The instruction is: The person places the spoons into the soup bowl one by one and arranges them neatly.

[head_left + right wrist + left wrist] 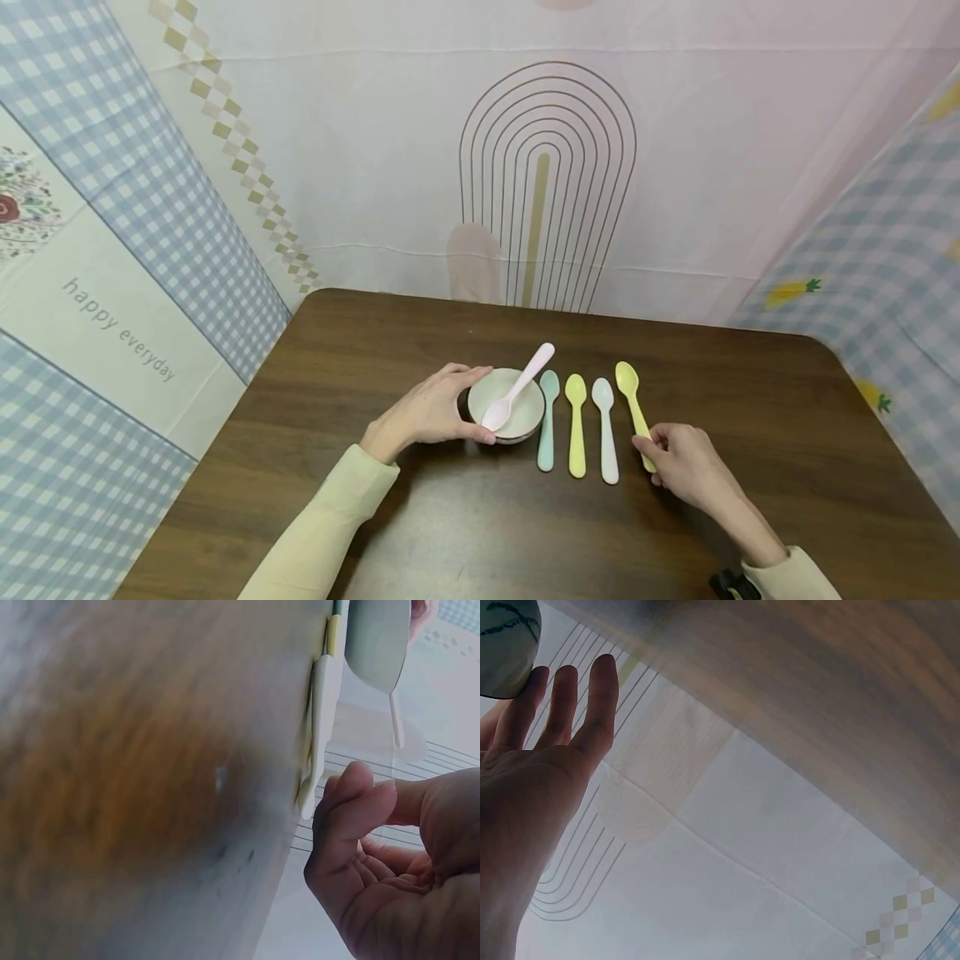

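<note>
My left hand (435,407) holds a small round bowl (489,387), pale inside with a dark rim, its thumb and fingers spread around the left side. Inside the bowl leans a pale pink spoon (531,368), scoop end down, handle sticking out over the far right rim. In the left wrist view the bowl (508,652) shows dark painted strokes. Between thumb and fingers, my right hand (686,463) pinches the handle end of a yellow spoon (628,382), whose scoop points away from me. The right wrist view has the fingers (349,814) curled, mostly hiding that spoon.
Just right of the bowl lie a teal spoon (547,429), another yellow spoon (577,429) and a white spoon (607,437), side by side, scoops away from me. Patterned cloth (375,167) hangs behind the dark wooden table (465,533) and at both sides.
</note>
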Motion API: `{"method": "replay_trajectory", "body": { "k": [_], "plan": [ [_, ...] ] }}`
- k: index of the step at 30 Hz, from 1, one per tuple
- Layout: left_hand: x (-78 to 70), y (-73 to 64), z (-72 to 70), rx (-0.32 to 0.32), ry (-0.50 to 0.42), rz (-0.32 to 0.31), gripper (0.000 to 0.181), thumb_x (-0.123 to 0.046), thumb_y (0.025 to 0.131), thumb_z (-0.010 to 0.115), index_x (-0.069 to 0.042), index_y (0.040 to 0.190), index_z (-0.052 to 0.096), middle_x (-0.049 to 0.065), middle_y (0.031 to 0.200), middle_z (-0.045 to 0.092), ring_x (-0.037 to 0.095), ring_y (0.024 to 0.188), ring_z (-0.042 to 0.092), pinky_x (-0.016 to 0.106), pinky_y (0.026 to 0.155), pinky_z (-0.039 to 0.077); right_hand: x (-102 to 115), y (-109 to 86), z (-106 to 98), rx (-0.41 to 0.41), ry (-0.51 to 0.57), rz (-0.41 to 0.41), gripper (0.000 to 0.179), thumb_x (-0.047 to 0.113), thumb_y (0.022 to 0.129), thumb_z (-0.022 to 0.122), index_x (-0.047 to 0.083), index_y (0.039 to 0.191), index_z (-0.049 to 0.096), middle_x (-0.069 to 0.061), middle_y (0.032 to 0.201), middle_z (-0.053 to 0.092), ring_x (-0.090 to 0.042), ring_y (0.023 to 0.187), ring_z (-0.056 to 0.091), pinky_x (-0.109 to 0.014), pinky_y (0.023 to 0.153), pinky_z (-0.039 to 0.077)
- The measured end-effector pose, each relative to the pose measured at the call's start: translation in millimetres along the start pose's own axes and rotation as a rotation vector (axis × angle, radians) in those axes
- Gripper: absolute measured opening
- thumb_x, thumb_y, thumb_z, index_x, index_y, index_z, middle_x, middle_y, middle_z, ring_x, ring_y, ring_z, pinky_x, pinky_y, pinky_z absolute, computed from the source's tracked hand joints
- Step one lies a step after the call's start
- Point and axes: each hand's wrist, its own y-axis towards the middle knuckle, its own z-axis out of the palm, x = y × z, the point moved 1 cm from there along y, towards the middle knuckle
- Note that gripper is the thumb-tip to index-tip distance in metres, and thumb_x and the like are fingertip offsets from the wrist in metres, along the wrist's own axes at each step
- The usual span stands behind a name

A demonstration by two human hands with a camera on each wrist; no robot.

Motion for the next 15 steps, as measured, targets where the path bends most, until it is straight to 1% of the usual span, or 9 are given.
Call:
{"method": "replay_trajectory", "body": {
  "k": [10,15],
  "plan": [
    [0.6,0.7,0.8,0.000,0.002,-0.001,0.106,-0.057,0.076,0.095,-0.017,0.164,0.051,0.006,0.158,0.063,0.026,0.153,0.052,0.052,0.120,0.050,0.8,-2.4,-1.1,-0.018,0.027,-0.015,0.027,0.019,0.112,0.060,0.003,0.093,0.071,0.000,0.068,0.066,-0.011,0.056,0.062,-0.026,0.048,0.041],
    [1.2,1.3,0.8,-0.002,0.008,-0.001,0.106,-0.057,0.077,0.095,-0.016,0.164,0.051,0.007,0.157,0.064,0.027,0.152,0.052,0.052,0.120,0.051,1.0,-2.6,-1.2,-0.013,0.064,-0.025,0.024,0.014,0.113,0.057,-0.002,0.102,0.071,-0.001,0.071,0.067,-0.011,0.056,0.061,-0.026,0.049,0.043]
  ]
}}
